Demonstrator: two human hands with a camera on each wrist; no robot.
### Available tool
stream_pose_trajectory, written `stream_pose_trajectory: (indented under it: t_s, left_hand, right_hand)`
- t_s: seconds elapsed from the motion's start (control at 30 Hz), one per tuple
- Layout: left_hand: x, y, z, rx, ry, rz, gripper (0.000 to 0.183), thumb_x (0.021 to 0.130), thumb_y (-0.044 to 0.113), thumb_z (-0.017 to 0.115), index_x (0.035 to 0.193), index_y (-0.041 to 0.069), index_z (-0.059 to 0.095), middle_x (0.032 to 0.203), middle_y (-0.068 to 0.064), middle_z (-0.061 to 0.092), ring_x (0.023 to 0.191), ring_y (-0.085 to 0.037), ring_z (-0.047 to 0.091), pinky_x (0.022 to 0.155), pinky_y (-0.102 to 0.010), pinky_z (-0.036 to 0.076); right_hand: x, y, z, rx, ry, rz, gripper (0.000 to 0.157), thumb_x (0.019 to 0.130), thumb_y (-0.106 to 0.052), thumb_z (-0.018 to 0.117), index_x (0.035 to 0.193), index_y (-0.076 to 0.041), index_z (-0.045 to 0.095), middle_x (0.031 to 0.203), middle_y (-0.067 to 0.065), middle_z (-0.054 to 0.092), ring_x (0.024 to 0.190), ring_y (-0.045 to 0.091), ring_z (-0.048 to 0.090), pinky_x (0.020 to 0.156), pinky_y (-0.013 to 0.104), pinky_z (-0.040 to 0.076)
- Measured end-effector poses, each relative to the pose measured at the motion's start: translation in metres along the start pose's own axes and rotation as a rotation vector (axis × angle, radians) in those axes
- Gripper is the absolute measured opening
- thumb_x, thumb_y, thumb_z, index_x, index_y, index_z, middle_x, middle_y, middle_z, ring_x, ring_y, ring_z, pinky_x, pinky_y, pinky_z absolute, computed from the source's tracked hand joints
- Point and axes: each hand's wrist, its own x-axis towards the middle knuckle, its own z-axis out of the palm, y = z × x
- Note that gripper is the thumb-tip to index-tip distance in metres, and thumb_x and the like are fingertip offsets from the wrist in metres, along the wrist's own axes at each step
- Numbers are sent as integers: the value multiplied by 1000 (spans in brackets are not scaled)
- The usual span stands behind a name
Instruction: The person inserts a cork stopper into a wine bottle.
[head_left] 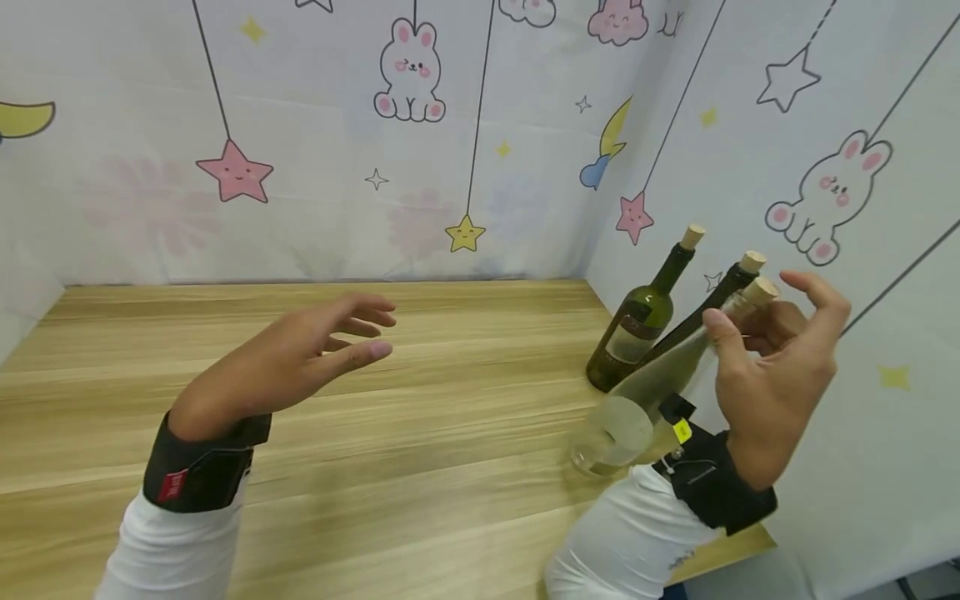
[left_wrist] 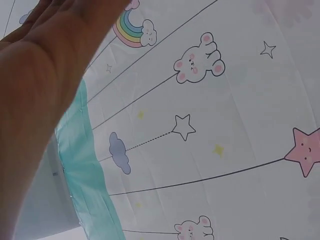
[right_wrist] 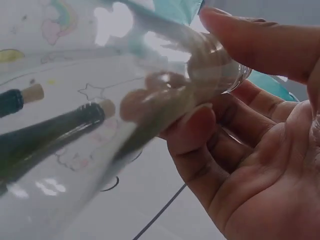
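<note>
A clear glass bottle [head_left: 663, 371] with a cork [head_left: 762, 290] leans in view at the right end of the table. My right hand [head_left: 780, 367] holds it by the neck [right_wrist: 212, 62], thumb on one side and curled fingers on the other. Through its glass, the right wrist view shows two dark green bottles. Whether its base rests on the table I cannot tell. Over the table's left half hovers my left hand [head_left: 300, 350], fingers loosely extended and holding nothing. Only part of that hand [left_wrist: 45, 75] shows in the left wrist view.
Beside the clear bottle stand a labelled green bottle [head_left: 633, 333] with a cork and a second dark bottle [head_left: 708, 304], partly hidden. The wooden table [head_left: 420, 467] meets a patterned cloth wall [head_left: 322, 225] at the back and another on the right.
</note>
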Motion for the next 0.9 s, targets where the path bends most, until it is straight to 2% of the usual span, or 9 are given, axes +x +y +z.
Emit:
stream_pose_trajectory:
  t_s: [0.2,0.4,0.6,0.8,0.9]
  left_hand:
    - [-3,-5,-5,21,18,11,43,103,32,56,141,16,46,134,-8,61,121,-32,62,92,-60,53]
    - [-4,-12,-9,33,25,7,43,103,30,55,143,14,45,135,-10,61,121,-34,62,92,-61,53]
    - [-11,-19,-12,44,38,-33,42,103,30,56,141,15,47,134,-9,62,120,-33,63,90,-61,53]
    - [-11,-21,-10,31,35,-40,43,102,31,57,141,14,48,134,-9,61,121,-33,62,90,-62,53]
    - [-9,-22,-10,31,24,-32,43,102,31,57,140,13,48,134,-10,61,121,-34,62,91,-62,53]
  right_hand:
    - [2,16,-8,-161,22,93,62,84,-6,81,133,-27,50,85,-17,64,69,0,61,64,10,47]
    - [3,25,-7,-219,49,173,61,85,-9,80,134,-30,49,89,-15,65,71,-1,59,66,11,46]
    - [0,29,0,-251,-3,237,60,87,-17,78,136,-33,47,99,-6,68,77,0,58,71,14,44]
    - [-1,25,-2,-282,-112,261,62,88,-24,77,139,-33,43,105,-1,68,85,5,59,73,17,44]
    - [-5,16,-1,-312,-111,294,72,86,-29,78,144,-33,36,119,5,61,105,16,57,90,29,45]
